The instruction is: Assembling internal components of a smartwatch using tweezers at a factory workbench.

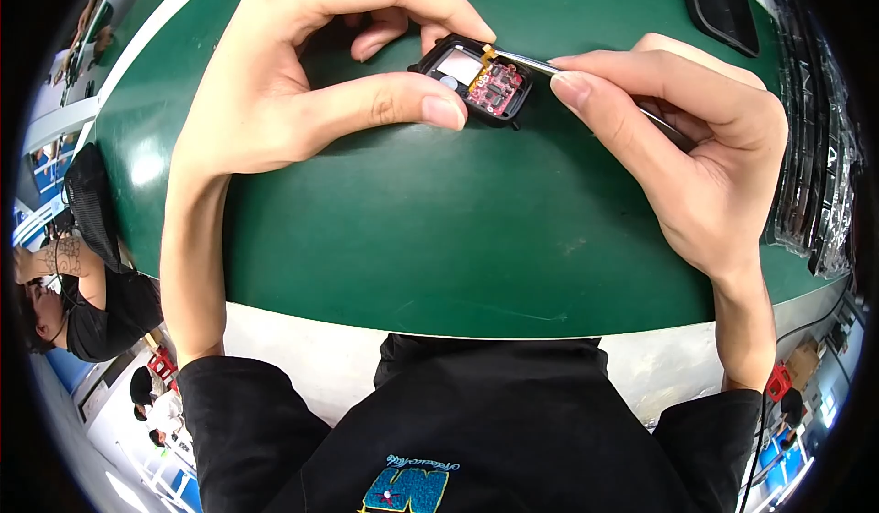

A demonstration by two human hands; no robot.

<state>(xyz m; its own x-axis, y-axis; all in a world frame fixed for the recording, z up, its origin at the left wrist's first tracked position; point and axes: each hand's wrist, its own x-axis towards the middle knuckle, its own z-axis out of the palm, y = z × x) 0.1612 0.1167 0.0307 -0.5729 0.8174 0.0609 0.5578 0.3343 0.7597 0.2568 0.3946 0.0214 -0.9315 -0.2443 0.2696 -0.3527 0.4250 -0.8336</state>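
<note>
My left hand (265,101) grips a small black device case (518,117), shaped like a watch body, between thumb and fingers. The case lies open side up. Inside it are a red circuit board (499,89), a pale rectangular piece (457,66) and a yellow-orange flex cable (488,54) at the far edge. My right hand (705,137) is closed around slim metal tweezers (529,61). Their tips meet the end of the flex cable; whether they pinch it is too small to tell. The lower fingers of my right hand are partly hidden behind its thumb and palm.
The green tabletop (439,229) has a pale curved front edge near my body. A black tray (717,5) lies at the far right. Stacked black trays in clear plastic (810,147) line the right side. Another person (105,307) sits at the left.
</note>
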